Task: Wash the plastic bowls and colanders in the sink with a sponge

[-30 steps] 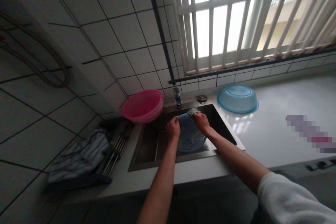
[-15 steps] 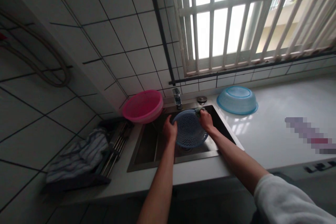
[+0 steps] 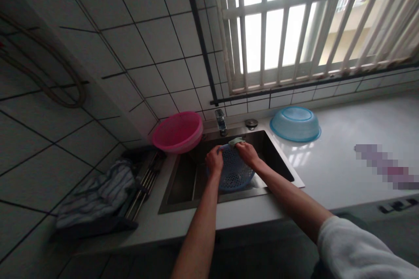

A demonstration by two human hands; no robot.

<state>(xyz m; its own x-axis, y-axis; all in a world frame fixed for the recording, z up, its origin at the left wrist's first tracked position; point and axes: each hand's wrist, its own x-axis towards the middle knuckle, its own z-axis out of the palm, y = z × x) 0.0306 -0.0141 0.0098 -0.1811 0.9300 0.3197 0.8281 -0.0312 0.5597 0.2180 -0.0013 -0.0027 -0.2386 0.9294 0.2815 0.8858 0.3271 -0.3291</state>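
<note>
Head view: both hands over the sink (image 3: 179,192), on a blue colander (image 3: 236,178). Colander sits inside the sink, tilted, holes facing the person, rim up near the fingers; whether its base touches the sink bottom, cannot tell. Left hand (image 3: 214,161) grips the colander's rim at its left, fingers curled over, thumb side toward the right hand. Right hand (image 3: 248,154) pinches a pale green cloth (image 3: 235,141), bunched, against the top of the rim; fingertips partly hidden by the cloth. Hands close together, gap between them small, not touching.

Tap (image 3: 220,122) behind the sink, roughly in line with the colander. Round metal drain piece (image 3: 251,124) right of tap, at the back edge. Pink basin (image 3: 178,133) at the sink's back left corner, upright, tipped a bit, overhanging the sink edge. Blue basin (image 3: 295,124) upside down on the white counter (image 3: 334,139), right of the sink. Farther right, pixelated patch (image 3: 379,163), purple and red, content unreadable.

Left of the sink: dark rack (image 3: 145,189) with metal bars, striped cloth (image 3: 98,194) heaped beside it, dim. Hose (image 3: 70,102) looped on the tiled wall (image 3: 144,43), far left. Barred window (image 3: 278,39) above the counter, bright. Light sleeve (image 3: 353,244) on right arm.
</note>
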